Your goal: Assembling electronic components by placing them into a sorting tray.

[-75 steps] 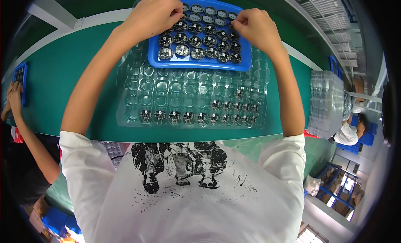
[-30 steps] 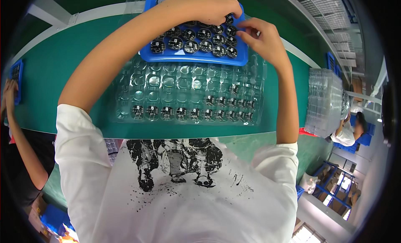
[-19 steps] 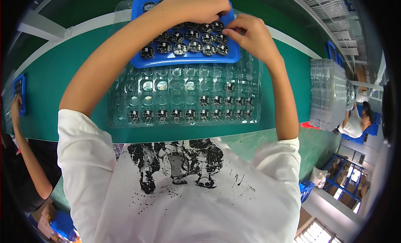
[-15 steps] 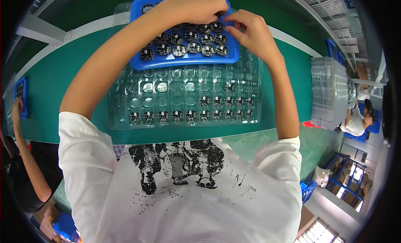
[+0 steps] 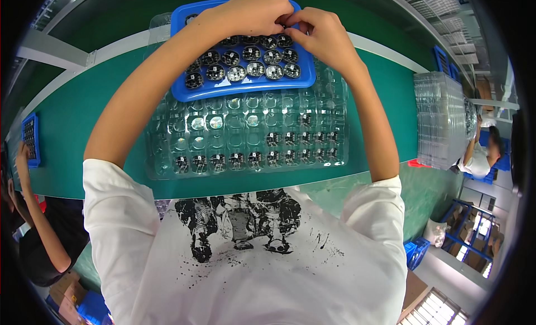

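Note:
Both hands meet over the far right part of a blue plastic tray (image 5: 245, 92). My left hand (image 5: 262, 13) is closed, its fingers bent down to the tips of my right hand (image 5: 322, 30), which pinches with thumb and forefinger. A small dark piece shows between the fingertips, mostly hidden. In the tray lie rows of small round circuit boards (image 5: 255, 68), black and silver. The blue tray rests on a clear plastic blister tray (image 5: 234, 139) with many round pockets. Similar boards (image 5: 273, 158) fill its nearest row and part of the row behind.
A green tabletop (image 5: 382, 129) carries the trays. To the right stands a tall stack of clear blister trays (image 5: 439, 121). At far left another person's hand (image 5: 22, 157) is by another blue tray (image 5: 32, 138). A further person (image 5: 479, 157) sits at far right.
My right hand has moved left, its fingertips now meeting those of my left hand. The trays sit slightly lower in the picture. At far left, the other person's hand remains by its tray.

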Demonstrator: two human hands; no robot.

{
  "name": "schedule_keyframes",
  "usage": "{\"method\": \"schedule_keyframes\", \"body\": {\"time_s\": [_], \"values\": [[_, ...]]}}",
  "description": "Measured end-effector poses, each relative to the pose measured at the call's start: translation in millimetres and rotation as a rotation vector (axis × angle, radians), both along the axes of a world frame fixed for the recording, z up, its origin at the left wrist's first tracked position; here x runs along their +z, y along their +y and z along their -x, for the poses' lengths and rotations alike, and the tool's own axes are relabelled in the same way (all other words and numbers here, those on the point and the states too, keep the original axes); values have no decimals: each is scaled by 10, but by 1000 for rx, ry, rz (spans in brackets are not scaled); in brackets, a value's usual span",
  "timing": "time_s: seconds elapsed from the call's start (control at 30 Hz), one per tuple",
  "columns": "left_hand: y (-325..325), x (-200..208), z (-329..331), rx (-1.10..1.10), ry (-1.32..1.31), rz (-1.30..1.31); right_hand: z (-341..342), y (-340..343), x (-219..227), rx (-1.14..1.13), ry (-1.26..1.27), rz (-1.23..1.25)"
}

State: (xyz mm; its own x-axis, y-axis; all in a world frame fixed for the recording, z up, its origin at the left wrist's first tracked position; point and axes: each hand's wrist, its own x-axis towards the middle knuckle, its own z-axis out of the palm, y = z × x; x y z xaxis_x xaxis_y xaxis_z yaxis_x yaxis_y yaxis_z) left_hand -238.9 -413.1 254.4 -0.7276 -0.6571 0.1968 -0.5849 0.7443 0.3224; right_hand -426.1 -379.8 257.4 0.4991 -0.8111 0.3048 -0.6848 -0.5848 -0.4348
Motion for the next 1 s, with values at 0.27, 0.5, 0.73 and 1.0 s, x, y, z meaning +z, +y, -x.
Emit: {"method": "schedule_keyframes", "body": {"time_s": [0.27,0.5,0.73,1.0], "values": [[-27,-73,-41,-62,45,109,14,-53,-29,-124,54,-46],[-5,-137,-14,-48,117,83,15,-87,33,-117,169,-78],[-14,-120,1,-67,109,121,21,-100,49,-51,179,-81],[37,-88,25,-50,77,171,40,-156,25,8,186,-53]]}}
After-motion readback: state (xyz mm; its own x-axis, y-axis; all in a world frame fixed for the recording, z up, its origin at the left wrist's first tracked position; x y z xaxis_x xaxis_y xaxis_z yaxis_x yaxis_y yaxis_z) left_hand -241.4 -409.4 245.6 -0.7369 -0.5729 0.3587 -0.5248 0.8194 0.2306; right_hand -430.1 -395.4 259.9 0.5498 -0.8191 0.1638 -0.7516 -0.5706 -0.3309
